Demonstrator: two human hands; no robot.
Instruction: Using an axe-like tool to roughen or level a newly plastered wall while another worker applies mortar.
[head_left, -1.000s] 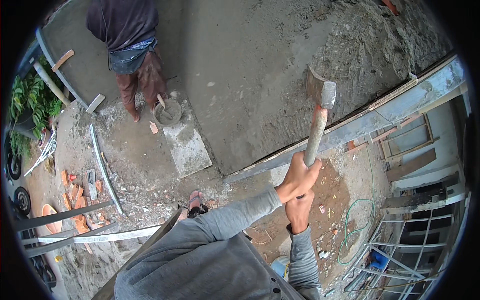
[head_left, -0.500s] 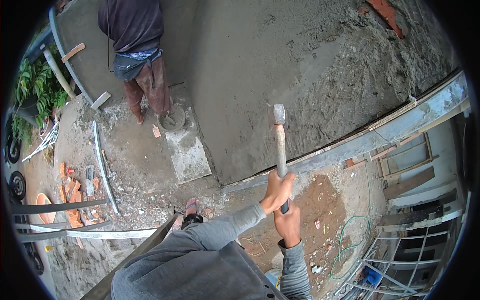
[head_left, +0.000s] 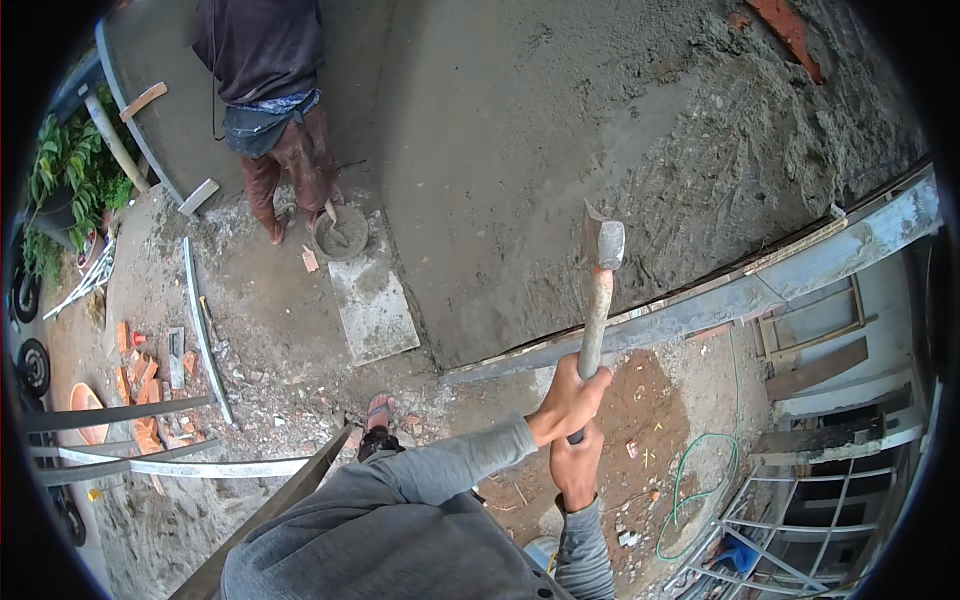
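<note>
With both hands I hold an axe (head_left: 597,315) by its pale, worn handle. Its grey metal head has a blocky back and a thin, flared edge, and is raised in front of the wet concrete surface (head_left: 470,200). My left hand (head_left: 570,400) is wrapped round the handle's middle part. Below it, my right hand (head_left: 576,466) closes round the dark lower end. A long metal-faced form edge (head_left: 720,300) runs along the concrete, beyond my hands.
Another person (head_left: 265,110) stands at the far left beside a round bucket (head_left: 341,233) of grey mix. Broken bricks (head_left: 146,385) and a straight metal bar (head_left: 205,330) lie at left. A green hose (head_left: 690,495) and metal frames (head_left: 810,520) are at right.
The axe head has moved right and turned, showing its flared edge. My left hand has shifted slightly right and down, closer to my right hand.
</note>
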